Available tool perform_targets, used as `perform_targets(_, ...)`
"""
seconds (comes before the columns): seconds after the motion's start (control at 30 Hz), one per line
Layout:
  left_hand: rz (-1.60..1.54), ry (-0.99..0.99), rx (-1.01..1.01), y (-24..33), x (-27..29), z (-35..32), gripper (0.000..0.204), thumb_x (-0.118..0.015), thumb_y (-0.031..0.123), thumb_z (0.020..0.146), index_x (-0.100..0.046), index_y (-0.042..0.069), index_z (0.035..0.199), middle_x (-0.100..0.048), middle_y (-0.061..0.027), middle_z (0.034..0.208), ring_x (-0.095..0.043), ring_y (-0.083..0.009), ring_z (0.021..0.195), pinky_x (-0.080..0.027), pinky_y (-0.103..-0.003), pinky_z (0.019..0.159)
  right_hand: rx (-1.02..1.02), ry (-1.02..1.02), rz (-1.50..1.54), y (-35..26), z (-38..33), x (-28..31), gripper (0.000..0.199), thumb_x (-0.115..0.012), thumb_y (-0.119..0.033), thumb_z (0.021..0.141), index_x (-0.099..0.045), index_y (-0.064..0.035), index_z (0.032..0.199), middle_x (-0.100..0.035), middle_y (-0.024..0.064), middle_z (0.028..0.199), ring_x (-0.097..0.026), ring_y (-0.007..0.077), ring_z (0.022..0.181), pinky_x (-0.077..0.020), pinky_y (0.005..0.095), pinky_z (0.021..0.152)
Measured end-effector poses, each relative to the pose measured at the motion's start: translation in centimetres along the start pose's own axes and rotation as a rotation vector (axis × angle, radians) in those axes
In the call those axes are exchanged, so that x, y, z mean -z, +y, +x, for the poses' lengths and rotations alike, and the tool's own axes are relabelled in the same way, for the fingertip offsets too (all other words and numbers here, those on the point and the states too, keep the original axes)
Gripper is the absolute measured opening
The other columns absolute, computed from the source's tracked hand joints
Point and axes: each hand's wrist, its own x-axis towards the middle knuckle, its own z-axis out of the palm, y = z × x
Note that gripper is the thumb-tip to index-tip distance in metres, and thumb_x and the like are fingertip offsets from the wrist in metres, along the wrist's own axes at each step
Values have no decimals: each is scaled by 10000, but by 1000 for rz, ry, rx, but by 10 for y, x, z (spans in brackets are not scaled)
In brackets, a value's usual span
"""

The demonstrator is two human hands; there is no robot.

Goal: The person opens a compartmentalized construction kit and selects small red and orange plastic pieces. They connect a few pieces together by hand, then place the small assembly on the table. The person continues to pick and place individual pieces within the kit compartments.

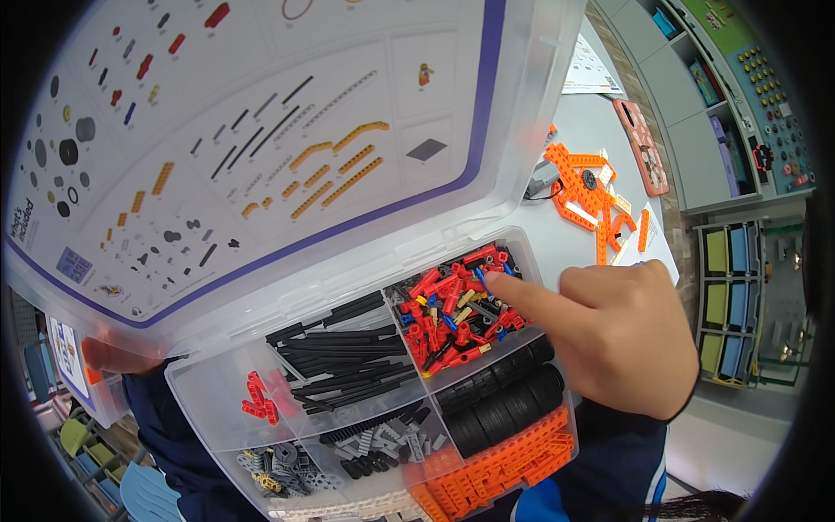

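My right hand [613, 331] reaches in over a clear plastic sorting tray [209, 383]. Its index finger is stretched out, with the tip at a compartment of small red, blue, black and tan pegs and connectors [452, 300]; the other fingers are curled. No piece shows in its grasp. My left hand [122, 355] is at the far left beside the raised lid [509, 148], its fingers mostly hidden. Other compartments hold black axles [348, 352], black tyres [500, 404], orange beams [491, 465], grey connectors [383, 444], grey gears [283, 465] and a few red connectors [259, 400].
The upright lid bears a printed parts sheet [261, 252]. Behind the tray, on the table [574, 117], lie a partly built orange model [583, 191], a loose orange beam [644, 230] and a phone in a pink case [642, 148]. A bin rack [726, 300] stands at right.
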Motion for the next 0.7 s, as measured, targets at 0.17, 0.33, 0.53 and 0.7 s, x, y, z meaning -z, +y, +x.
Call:
perform_targets(0.17, -8, 1, 4, -1, 1, -1, 884, -718, 423, 902, -324, -7, 1567, -442, -246, 1546, -485, -424, 1388, -420, -589, 1123, 75, 60, 31, 5, 14, -26, 185, -761, -107, 804, -730, -92, 986, -505, 23, 569, -564, 208, 498, -374, 380, 440)
perform_targets(0.33, -13, 3, 11, -2, 2, -5, 880, -715, 421, 904, -325, -7, 1567, -443, -246, 1545, -486, -424, 1387, -421, -589, 1122, 105, 1, 38, 8, 18, -34, 134, -761, -127, 834, -686, -68, 929, -632, 50, 644, -619, 235, 544, -402, 382, 459)
perform_targets(0.53, -32, -7, 23, -4, 6, -8, 876, -712, 420, 907, -325, -8, 1566, -445, -246, 1543, -487, -424, 1386, -422, -589, 1121, 152, 101, 438, 18, 25, -28, 138, -705, -110, 874, -686, 0, 956, -664, 69, 659, -660, 214, 549, -463, 329, 483)
perform_targets(0.7, -49, -25, 26, -7, 8, -7, 872, -709, 418, 909, -326, -9, 1565, -446, -246, 1542, -488, -425, 1385, -423, -589, 1120, -263, -65, 1426, 25, 32, -13, 256, -660, -185, 1000, -685, 26, 1143, -701, 53, 736, -667, 118, 585, -516, 288, 536)
